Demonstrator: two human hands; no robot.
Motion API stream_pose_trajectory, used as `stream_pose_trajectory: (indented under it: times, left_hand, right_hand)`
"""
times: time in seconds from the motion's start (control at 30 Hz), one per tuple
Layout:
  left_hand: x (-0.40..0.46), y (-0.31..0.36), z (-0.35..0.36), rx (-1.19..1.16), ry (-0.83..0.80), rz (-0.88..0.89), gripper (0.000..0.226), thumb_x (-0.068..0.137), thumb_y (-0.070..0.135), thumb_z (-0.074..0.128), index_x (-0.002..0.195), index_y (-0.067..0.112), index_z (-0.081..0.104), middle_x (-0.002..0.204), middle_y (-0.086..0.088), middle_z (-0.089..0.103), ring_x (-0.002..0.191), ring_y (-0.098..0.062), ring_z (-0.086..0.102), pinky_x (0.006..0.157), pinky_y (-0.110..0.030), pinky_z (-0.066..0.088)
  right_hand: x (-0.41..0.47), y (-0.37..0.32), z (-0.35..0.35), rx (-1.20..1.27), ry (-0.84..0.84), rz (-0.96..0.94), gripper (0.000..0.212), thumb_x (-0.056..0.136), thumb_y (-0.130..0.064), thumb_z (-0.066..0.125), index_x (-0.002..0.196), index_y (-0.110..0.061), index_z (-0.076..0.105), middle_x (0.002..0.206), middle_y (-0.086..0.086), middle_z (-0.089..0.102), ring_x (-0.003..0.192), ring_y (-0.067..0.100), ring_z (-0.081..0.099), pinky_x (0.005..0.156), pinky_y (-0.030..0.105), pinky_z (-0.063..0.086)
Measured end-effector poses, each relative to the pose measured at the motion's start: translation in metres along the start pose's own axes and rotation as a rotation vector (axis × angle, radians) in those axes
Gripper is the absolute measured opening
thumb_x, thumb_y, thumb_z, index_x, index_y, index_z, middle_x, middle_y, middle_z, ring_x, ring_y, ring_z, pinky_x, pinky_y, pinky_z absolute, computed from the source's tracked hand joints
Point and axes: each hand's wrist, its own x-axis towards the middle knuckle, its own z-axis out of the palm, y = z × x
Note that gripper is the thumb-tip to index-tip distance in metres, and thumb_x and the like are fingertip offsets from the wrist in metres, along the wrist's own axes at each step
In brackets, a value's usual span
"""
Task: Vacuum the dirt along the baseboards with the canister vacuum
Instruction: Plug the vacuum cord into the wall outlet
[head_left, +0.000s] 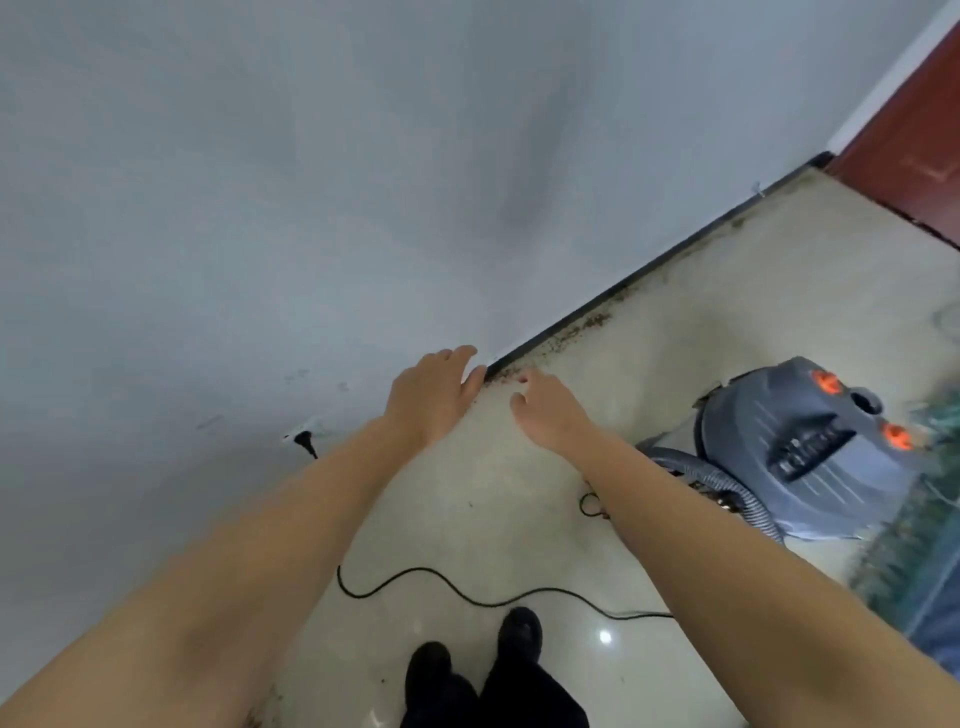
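Head view, looking down. Two bare arms reach fwd from 6 o'clock toward frame centre. Left hand is spread flat, fingers straight, grip apart and holding nothing; its fingertips sit over the spot where wall meets floor. Right hand, just beside it at 3 o'clock, has relaxed, slightly bent fingers, grip also apart, holding nothing.

A dark baseboard runs diagonally from the hands toward 1 o'clock, w/ brown dirt scattered along its floor edge. The grey canister vacuum, orange knobs on top, stands on the pale floor at 3 o'clock, well apart from the hands; its grey hose curls at its near side. A black cord snakes across the floor toward 6 o'clock, near two dark shoes. A plug sits in the grey wall at 9 o'clock. Reddish door at 2 o'clock.
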Motion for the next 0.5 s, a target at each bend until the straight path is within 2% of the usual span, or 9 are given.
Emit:
stream_pose_trajectory:
  times: [0.23, 0.33, 0.43, 0.5]
  left_hand:
    - [0.001, 0.105, 0.023, 0.008, -0.146, 0.255, 0.041, 0.102, 0.042, 0.032, 0.133, 0.021, 0.048, 0.114, -0.001, 0.062, 0.104, -0.022, 0.059, 0.081, -0.034, 0.046]
    - [0.000, 0.146, 0.054, -0.017, -0.241, 0.287, 0.043, 0.102, 0.040, 0.033, 0.138, 0.019, 0.045, 0.124, -0.002, 0.060, 0.110, -0.020, 0.057, 0.088, -0.031, 0.043]
    - [0.005, 0.192, 0.099, 0.002, -0.330, 0.281, 0.043, 0.102, 0.040, 0.033, 0.138, 0.020, 0.044, 0.125, -0.004, 0.060, 0.114, -0.022, 0.057, 0.095, -0.036, 0.045]
    - [0.011, 0.225, 0.136, 0.003, -0.368, 0.263, 0.041, 0.102, 0.040, 0.032, 0.134, 0.019, 0.047, 0.123, -0.005, 0.061, 0.111, -0.025, 0.058, 0.092, -0.038, 0.047]
  right_hand:
    - [-0.070, 0.100, -0.055, 0.087, 0.081, 0.159, 0.041, 0.101, -0.023, 0.036, 0.140, -0.009, 0.036, 0.132, 0.017, 0.049, 0.112, 0.034, 0.053, 0.096, 0.043, 0.045]
    - [-0.098, 0.166, -0.063, 0.127, 0.097, 0.257, 0.028, 0.100, -0.021, 0.038, 0.124, -0.009, 0.045, 0.117, 0.015, 0.053, 0.111, 0.034, 0.054, 0.089, 0.036, 0.044]
    - [-0.122, 0.246, -0.069, 0.145, 0.134, 0.379, 0.031, 0.098, -0.019, 0.041, 0.125, -0.006, 0.049, 0.119, 0.018, 0.057, 0.109, 0.034, 0.055, 0.088, 0.035, 0.043]
    - [-0.130, 0.305, -0.072, 0.155, 0.126, 0.428, 0.030, 0.098, -0.018, 0.042, 0.124, -0.005, 0.050, 0.119, 0.017, 0.058, 0.107, 0.033, 0.056, 0.086, 0.034, 0.043]
